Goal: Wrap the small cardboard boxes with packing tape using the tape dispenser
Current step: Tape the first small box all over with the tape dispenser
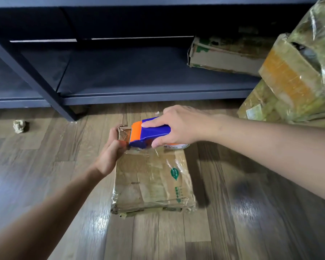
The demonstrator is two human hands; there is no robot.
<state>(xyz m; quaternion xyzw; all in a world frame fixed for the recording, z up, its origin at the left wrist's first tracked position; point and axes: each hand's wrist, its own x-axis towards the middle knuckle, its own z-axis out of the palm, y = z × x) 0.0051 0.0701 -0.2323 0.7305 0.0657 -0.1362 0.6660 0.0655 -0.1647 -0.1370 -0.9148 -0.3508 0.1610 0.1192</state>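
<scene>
A flat, worn cardboard box (pixel 150 181) lies on the wooden floor, with clear tape glinting across its top and edges. My right hand (pixel 182 124) grips a blue and orange tape dispenser (pixel 148 135) over the box's far end, its toothed blade pointing left. The tape roll (pixel 176 146) peeks out under my palm. My left hand (pixel 111 152) holds the box's far left corner, fingers curled round its edge right beside the blade.
A dark metal shelf unit (pixel 120 76) stands just beyond the box, holding a flattened carton (pixel 225 55). Taped boxes (pixel 293 79) are stacked at the right. A crumpled wad of tape (pixel 20 126) lies on the floor (pixel 251 222) at the left.
</scene>
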